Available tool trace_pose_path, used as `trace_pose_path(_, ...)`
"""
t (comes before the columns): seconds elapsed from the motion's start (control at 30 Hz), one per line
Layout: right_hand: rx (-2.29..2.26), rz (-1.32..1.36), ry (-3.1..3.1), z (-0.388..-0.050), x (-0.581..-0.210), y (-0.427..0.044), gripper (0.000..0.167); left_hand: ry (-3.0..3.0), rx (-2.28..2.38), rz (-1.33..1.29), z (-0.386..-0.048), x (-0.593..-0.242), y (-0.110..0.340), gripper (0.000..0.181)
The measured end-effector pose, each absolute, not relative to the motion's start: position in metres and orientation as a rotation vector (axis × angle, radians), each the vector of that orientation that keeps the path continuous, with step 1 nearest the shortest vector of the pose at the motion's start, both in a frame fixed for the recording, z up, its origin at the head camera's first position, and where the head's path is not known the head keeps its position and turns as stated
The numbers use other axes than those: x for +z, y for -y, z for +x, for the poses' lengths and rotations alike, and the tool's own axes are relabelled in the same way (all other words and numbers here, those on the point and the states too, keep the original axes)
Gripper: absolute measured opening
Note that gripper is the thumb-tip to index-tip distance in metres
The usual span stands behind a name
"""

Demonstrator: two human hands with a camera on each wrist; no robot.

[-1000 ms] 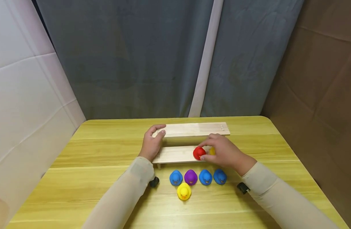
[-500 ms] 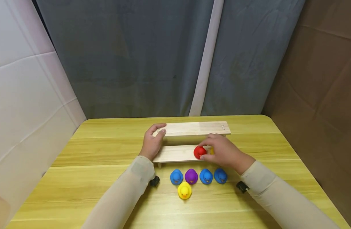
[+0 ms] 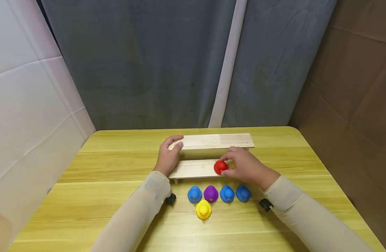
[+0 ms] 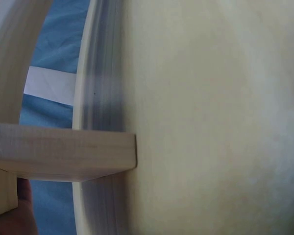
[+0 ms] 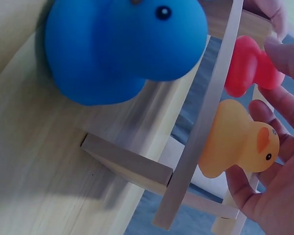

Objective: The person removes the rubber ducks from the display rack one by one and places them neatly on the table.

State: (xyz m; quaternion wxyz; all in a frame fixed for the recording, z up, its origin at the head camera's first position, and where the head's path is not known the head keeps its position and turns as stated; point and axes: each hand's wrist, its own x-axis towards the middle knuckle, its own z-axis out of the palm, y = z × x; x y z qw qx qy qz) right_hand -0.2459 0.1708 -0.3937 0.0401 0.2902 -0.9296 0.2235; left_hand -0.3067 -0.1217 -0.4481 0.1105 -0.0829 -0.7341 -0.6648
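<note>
In the head view my right hand [image 3: 246, 166] pinches a red rubber duck [image 3: 220, 167] on the lower board of a small two-tier wooden stand [image 3: 193, 169]. A yellow duck [image 5: 235, 142] on the same board is mostly hidden behind that hand in the head view; the right wrist view shows fingers lying around it. My left hand [image 3: 167, 155] grips the stand's left end, its thumb near the front of the upper board [image 3: 216, 141]. Only part of the left hand [image 4: 14, 215] appears in the left wrist view, below the wood.
In front of the stand, a purple duck [image 3: 210, 194] and several blue ducks [image 3: 194, 194] form a row on the wooden table [image 3: 117, 196]. Another yellow duck [image 3: 203, 209] sits before them. A grey curtain [image 3: 133, 70] hangs behind the table.
</note>
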Motion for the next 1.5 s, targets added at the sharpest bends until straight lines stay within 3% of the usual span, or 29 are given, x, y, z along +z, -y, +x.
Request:
trace_pose_path(0.87, 0.991, 0.849, 2.831, -0.205, -0.373, -0.182, 0.03, 2.164, -1.934, -0.248, -0.308, -0.448, 0.123, 0.028)
trace_pose_path(1.5, 1.239, 0.856, 2.992, -0.173, -0.402, -0.177, 0.03, 2.156, -1.948, -0.237, -0.306, -0.448, 0.122, 0.027)
